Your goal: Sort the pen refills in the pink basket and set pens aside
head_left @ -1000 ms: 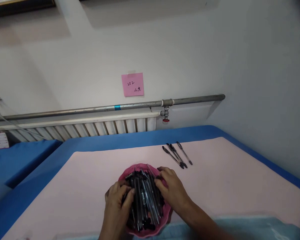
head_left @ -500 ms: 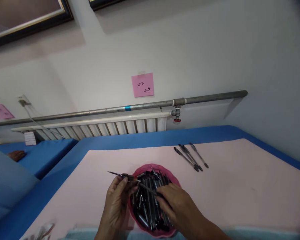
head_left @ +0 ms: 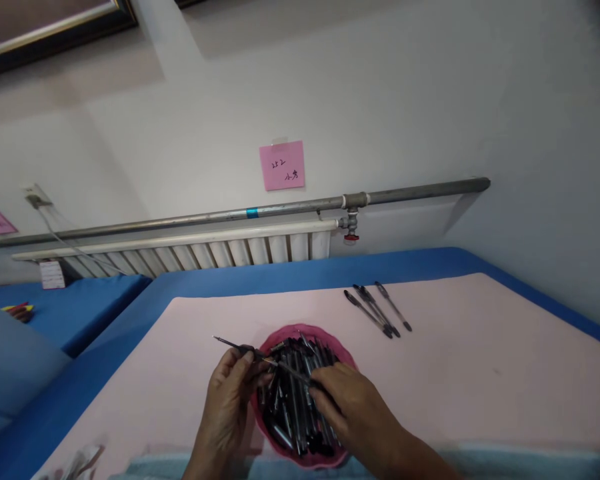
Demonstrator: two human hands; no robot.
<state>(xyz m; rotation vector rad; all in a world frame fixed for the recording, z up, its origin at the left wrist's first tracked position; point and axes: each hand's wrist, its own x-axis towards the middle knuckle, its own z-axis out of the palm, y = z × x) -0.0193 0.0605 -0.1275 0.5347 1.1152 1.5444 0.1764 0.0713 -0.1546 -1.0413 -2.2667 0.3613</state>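
Observation:
A pink bowl (head_left: 347, 361) heaped with several black pens sits on the pale pink mat (head_left: 480, 373) near me. My left hand (head_left: 230, 400) pinches a thin pen refill (head_left: 233, 345) at the bowl's left rim, its tip pointing left. My right hand (head_left: 353, 407) lies over the bowl's right side and grips the other end of that thin piece or a pen barrel among the heap; I cannot tell which. Three finished pens (head_left: 377, 310) lie side by side on the mat beyond the bowl, to the right.
The table has a blue cover (head_left: 280, 277) around the mat. A radiator (head_left: 205, 252) and a grey pipe (head_left: 405, 193) run along the wall behind, with a pink note (head_left: 281, 165) above. A second blue table (head_left: 80, 307) stands left with coloured pens (head_left: 17, 311).
My left hand drew a thin refill out of the bowl to the left. My right hand shifted lower over the pens. The view panned left; a person's hand on the left table is gone.

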